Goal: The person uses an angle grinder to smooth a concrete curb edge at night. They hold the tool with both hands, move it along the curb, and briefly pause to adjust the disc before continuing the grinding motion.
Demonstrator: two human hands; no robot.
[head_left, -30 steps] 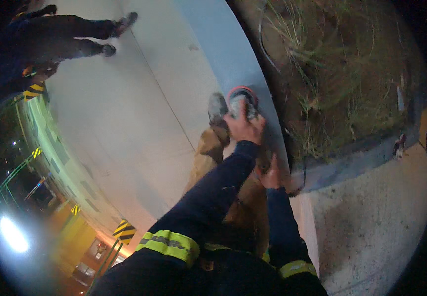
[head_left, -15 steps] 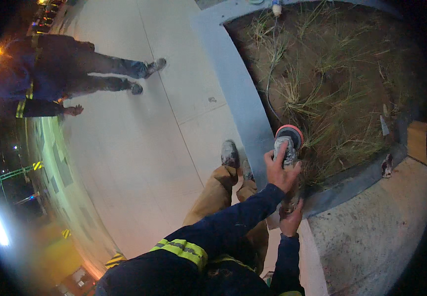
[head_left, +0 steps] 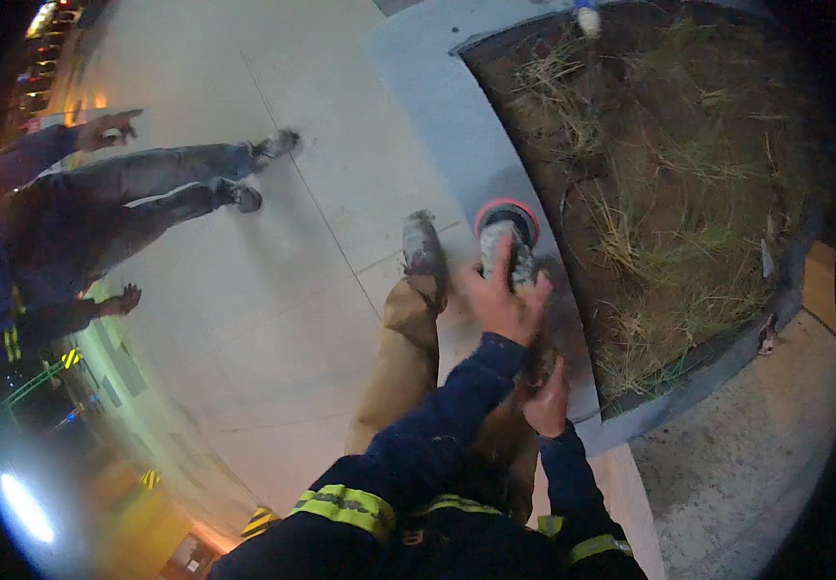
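Note:
My left hand (head_left: 507, 304) is closed around the front of a dusty angle grinder (head_left: 510, 244) with a round, red-rimmed disc. Farther back, my right hand (head_left: 547, 401) grips the rear of the same tool, whose body is partly hidden by the hands and the dark sleeves. The disc is over the grey ledge (head_left: 437, 92) of a planter, close to its inner edge; whether it touches the surface I cannot tell. A dark smudge shows on the ledge around the disc.
Right of the ledge lies planter soil with dry grass (head_left: 669, 164). A pale plug connector (head_left: 588, 21) rests at its far edge. My boot (head_left: 422, 244) stands on pale paving slabs (head_left: 244, 290). Another person (head_left: 99, 208) stands at the left with both arms out.
My hands have brought the angle grinder left, from above the soil's edge to above the grey ledge. The other person at the left has shifted and now shows a raised hand.

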